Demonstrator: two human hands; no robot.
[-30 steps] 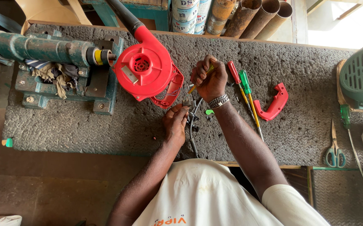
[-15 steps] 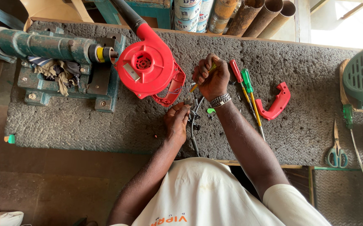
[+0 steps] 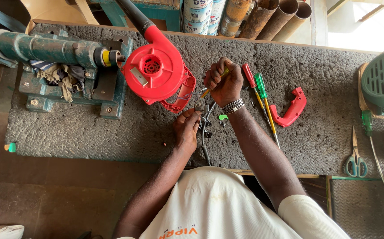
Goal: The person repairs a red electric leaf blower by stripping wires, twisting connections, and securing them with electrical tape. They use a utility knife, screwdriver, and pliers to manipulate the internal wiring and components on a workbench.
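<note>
A person in a white shirt leans over a grey textured workbench (image 3: 90, 132).

Close to the near edge, the left hand (image 3: 187, 128) pinches a small dark part and its black cable (image 3: 205, 141) between closed fingertips. The part looks light, small and easily lost, and its thin wires seem fragile; the firmer body is probably the safest hold.

Just beyond, the right hand (image 3: 223, 82), wearing a metal wrist chain, is closed around a yellow-handled screwdriver (image 3: 214, 84) whose tip points down towards the part.

Beside them, towards the far edge, lies one red plastic blower (image 3: 154, 71) with a round housing and a black hose, its handle shell opened. It looks rigid and moderately light.

Right of the hands lie two more screwdrivers, one red-handled (image 3: 248, 74) and one green-handled (image 3: 260, 85), and one loose red handle half (image 3: 291, 108). One pair of green-handled scissors (image 3: 355, 155) lies near the right edge.

At the far left corner stands one green metal bench vice (image 3: 55, 57).
</note>
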